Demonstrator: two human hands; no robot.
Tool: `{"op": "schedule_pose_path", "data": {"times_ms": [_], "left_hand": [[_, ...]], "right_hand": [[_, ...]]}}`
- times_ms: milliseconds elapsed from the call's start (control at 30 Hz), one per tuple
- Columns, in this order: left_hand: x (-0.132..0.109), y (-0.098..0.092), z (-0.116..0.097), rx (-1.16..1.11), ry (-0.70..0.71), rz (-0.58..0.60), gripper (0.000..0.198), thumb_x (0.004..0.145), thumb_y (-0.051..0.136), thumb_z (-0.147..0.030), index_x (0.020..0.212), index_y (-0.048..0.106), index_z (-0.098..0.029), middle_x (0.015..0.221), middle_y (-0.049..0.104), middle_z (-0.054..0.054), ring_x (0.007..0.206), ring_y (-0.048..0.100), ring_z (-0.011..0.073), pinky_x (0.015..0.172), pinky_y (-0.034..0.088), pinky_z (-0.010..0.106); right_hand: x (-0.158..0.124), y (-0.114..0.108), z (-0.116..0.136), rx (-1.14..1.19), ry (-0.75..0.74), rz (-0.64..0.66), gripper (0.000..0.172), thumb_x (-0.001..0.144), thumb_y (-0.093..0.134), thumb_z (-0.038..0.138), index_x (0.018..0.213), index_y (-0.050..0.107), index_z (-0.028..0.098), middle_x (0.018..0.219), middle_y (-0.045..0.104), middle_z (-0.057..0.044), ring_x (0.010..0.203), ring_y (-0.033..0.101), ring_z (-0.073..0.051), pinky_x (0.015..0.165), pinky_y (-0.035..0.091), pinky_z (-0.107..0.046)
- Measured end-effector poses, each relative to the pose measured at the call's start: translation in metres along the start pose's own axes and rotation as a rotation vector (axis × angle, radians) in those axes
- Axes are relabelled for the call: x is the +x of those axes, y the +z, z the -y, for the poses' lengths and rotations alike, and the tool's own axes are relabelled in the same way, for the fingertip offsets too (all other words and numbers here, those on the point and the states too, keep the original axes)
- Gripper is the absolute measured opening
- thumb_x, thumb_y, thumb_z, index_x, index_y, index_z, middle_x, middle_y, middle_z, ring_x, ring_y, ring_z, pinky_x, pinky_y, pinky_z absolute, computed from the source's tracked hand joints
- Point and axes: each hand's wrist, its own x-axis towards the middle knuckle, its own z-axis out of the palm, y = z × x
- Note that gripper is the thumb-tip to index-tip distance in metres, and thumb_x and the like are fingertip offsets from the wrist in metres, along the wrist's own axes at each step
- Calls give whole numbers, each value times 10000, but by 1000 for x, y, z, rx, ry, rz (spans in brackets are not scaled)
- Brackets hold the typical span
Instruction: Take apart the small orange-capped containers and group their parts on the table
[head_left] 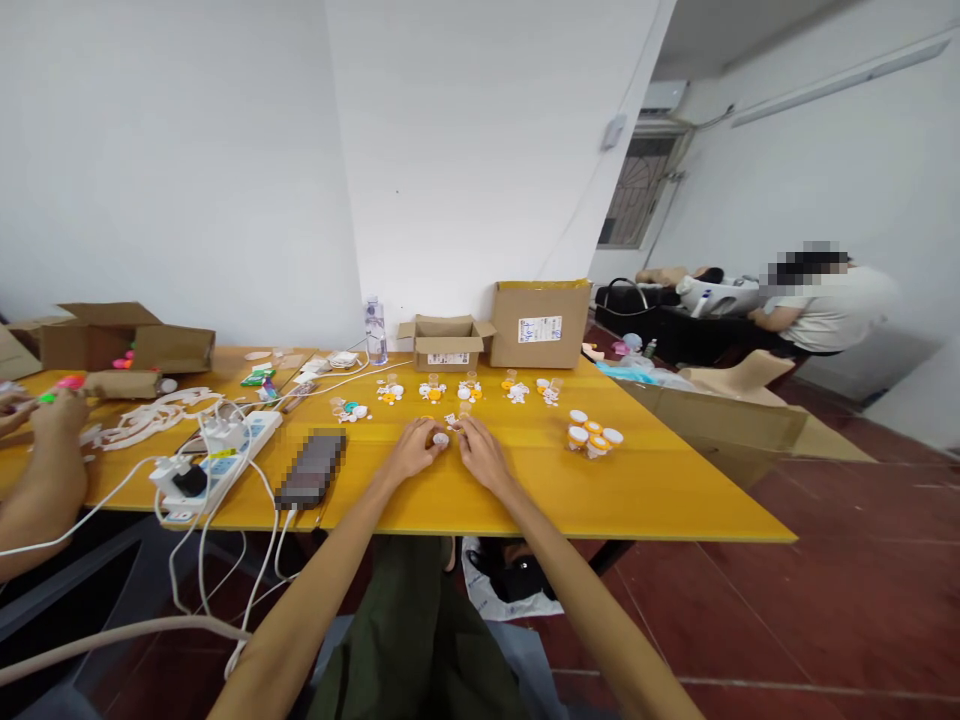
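Observation:
My left hand and my right hand rest close together on the yellow table. The left fingers pinch a small white round piece. The right fingers are curled around tiny white parts that I cannot make out. Behind my hands lies a row of small groups of white and orange parts. To the right stands a cluster of small orange pots with white lids.
A phone and a white power strip with cables lie to the left. Cardboard boxes and a water bottle stand at the back. Another person's arm works at far left; one person sits at far right.

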Motion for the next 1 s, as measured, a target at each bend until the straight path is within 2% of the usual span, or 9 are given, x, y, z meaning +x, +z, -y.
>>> {"op": "schedule_pose_path", "data": {"times_ms": [200, 367, 500, 633, 767, 867, 1000], "left_hand": [[1, -2, 7, -118, -46, -137, 185, 812, 618, -202, 995, 646, -210, 1002, 702, 36, 921, 622, 190, 903, 485, 345], [-2, -4, 14, -52, -128, -238, 157, 814, 591, -175, 953, 651, -221, 998, 710, 46, 988, 620, 215, 930, 475, 371], [-5, -5, 18, 13, -182, -192, 126, 804, 597, -158, 895, 662, -217, 981, 717, 58, 1024, 616, 239, 919, 478, 377], [-6, -5, 18, 55, -145, -138, 132, 813, 596, -160, 903, 671, -221, 979, 714, 61, 1020, 614, 250, 937, 466, 392], [-7, -6, 14, 82, -112, -123, 166, 824, 586, -150, 946, 666, -227, 1013, 696, 62, 1033, 598, 250, 950, 450, 396], [-10, -7, 8, 115, -37, -112, 182, 832, 602, -173, 994, 657, -234, 1073, 670, 59, 1068, 570, 247, 971, 425, 404], [-15, -6, -3, 166, 94, -5, 157, 848, 635, -240, 1003, 660, -242, 1128, 642, 57, 1127, 515, 258, 978, 388, 415]], "right_hand": [[-1, 0, 5, -45, -28, 60, 250, 902, 453, 138, 1062, 609, 250, 1062, 649, -63, 986, 611, -201, 846, 493, -310], [-1, -1, 13, -116, -157, 141, 279, 924, 497, 159, 1152, 620, 263, 1158, 628, -77, 1084, 581, -203, 937, 463, -325], [0, 1, 11, -159, -190, 181, 235, 932, 494, 148, 1055, 667, 251, 1086, 636, -77, 1022, 589, -201, 901, 469, -325], [1, 3, 7, -182, -184, 167, 252, 914, 487, 92, 971, 676, 248, 964, 646, -63, 967, 590, -201, 870, 466, -317], [1, 4, 5, -209, -155, 151, 241, 908, 490, 97, 929, 672, 253, 938, 652, -60, 937, 593, -204, 835, 464, -305], [2, 4, 5, -201, -121, 150, 230, 911, 483, 105, 900, 666, 244, 943, 660, -67, 931, 600, -209, 823, 463, -304], [2, 2, 7, -140, -75, 147, 212, 922, 473, 128, 892, 652, 238, 965, 666, -68, 951, 606, -206, 824, 460, -297]]}}
